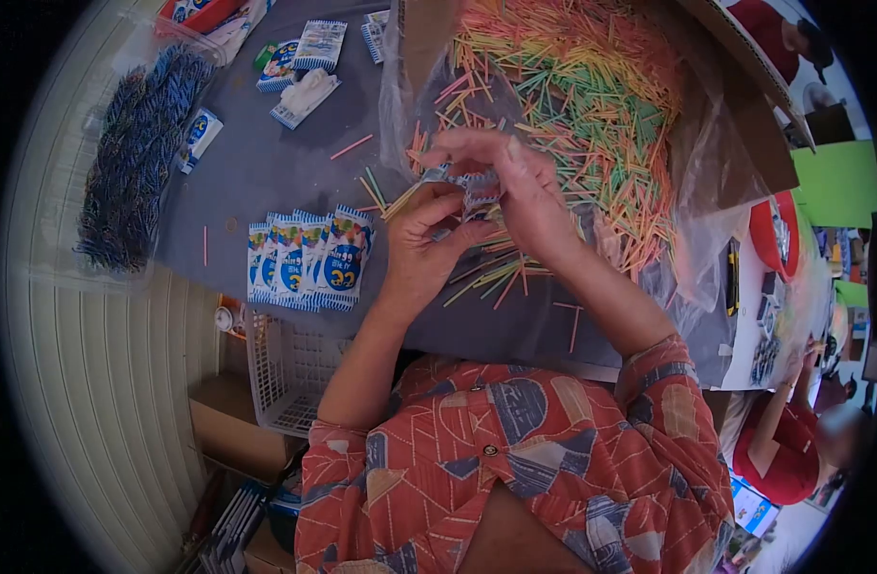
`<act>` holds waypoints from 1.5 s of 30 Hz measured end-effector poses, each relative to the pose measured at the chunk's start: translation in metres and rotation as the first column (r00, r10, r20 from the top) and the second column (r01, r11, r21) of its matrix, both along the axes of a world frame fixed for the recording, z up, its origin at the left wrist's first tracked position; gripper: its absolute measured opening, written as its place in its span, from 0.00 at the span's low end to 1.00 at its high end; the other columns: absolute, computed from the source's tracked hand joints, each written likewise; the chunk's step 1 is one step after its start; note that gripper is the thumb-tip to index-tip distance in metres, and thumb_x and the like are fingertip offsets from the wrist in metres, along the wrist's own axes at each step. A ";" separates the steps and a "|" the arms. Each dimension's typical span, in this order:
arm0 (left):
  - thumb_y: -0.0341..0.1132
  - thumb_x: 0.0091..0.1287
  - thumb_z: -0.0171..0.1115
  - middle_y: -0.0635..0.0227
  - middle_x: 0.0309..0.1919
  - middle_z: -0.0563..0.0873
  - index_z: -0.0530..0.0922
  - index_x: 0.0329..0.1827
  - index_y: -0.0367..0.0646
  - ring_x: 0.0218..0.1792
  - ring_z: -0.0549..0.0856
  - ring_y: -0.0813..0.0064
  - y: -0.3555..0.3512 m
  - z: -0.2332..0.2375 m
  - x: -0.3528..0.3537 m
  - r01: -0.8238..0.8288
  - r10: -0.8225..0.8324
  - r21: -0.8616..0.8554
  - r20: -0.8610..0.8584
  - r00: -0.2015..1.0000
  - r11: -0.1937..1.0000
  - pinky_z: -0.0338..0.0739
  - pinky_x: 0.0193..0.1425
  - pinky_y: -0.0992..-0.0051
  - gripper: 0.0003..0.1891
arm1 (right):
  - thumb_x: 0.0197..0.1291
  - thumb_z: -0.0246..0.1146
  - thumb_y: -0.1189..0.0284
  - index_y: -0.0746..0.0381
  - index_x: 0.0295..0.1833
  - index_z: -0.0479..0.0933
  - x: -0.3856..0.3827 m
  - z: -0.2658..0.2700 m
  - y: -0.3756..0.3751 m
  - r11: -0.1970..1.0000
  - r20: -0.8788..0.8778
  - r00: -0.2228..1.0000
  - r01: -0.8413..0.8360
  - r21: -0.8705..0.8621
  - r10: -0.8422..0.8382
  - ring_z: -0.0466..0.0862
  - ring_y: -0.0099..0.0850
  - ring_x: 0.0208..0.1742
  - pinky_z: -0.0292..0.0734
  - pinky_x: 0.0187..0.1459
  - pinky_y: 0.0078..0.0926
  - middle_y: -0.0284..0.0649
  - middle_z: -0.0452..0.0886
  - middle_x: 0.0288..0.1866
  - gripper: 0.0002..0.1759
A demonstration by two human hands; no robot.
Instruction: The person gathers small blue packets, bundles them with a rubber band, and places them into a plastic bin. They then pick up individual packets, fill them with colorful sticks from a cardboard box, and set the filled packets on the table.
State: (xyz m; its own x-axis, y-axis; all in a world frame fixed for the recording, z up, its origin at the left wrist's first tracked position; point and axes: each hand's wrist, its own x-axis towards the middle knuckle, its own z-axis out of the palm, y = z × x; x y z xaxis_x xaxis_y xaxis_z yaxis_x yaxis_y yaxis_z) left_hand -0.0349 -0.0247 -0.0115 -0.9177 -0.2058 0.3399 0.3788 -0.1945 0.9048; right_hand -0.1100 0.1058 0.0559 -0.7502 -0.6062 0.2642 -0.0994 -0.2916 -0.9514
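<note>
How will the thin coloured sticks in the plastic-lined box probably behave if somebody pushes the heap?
The coloured sticks look thin and straight, so probably stiff but light. They lie loose in a heap, so a push would likely scatter them; stray ones lie on the grey table.

On the grey surface (266, 163), a plastic-lined cardboard box (421, 43) of multicoloured sticks (591, 96) sits far right, a clear plastic tray (56, 239) far left. A row of printed packets (305, 260) lies between, left of the left hand (424, 244) and right hand (525, 191), which hold a small packet (475, 191) before the box.
</note>
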 end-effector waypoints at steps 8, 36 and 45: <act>0.22 0.62 0.69 0.65 0.35 0.85 0.85 0.46 0.36 0.37 0.83 0.72 -0.025 0.023 0.047 -0.116 0.123 -0.182 0.028 0.992 0.976 0.76 0.43 0.74 0.10 | 0.79 0.44 0.51 0.66 0.54 0.82 0.014 0.011 0.006 0.990 -0.306 0.952 0.065 0.125 -0.023 0.82 0.32 0.56 0.72 0.63 0.35 0.41 0.86 0.50 0.30; 0.34 0.60 0.68 0.56 0.50 0.81 0.81 0.55 0.39 0.54 0.77 0.51 -0.265 -0.008 -0.153 -0.119 0.188 -0.956 -0.173 0.967 -0.268 0.74 0.59 0.58 0.19 | 0.58 0.62 0.71 0.54 0.44 0.83 -0.184 0.025 0.042 0.382 -0.750 0.502 0.651 0.656 0.431 0.79 0.42 0.57 0.70 0.59 0.48 0.39 0.85 0.43 0.09; 0.35 0.59 0.73 0.55 0.46 0.81 0.81 0.51 0.41 0.44 0.82 0.52 -0.050 0.080 -0.020 0.048 0.126 -0.984 0.070 0.990 0.169 0.79 0.45 0.58 0.18 | 0.65 0.60 0.68 0.58 0.41 0.79 -0.338 -0.067 -0.063 0.792 -0.709 0.704 0.460 0.401 -0.050 0.78 0.31 0.37 0.77 0.42 0.34 0.36 0.77 0.36 0.06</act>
State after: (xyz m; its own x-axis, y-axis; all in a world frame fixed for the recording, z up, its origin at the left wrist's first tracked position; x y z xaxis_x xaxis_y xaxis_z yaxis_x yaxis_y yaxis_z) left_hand -0.0553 -0.0750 0.0683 -0.9642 0.1818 0.1929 0.2424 0.8992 0.3642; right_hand -0.4482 0.0426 -0.0113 -0.6637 -0.6036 0.4418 -0.7191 0.3523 -0.5990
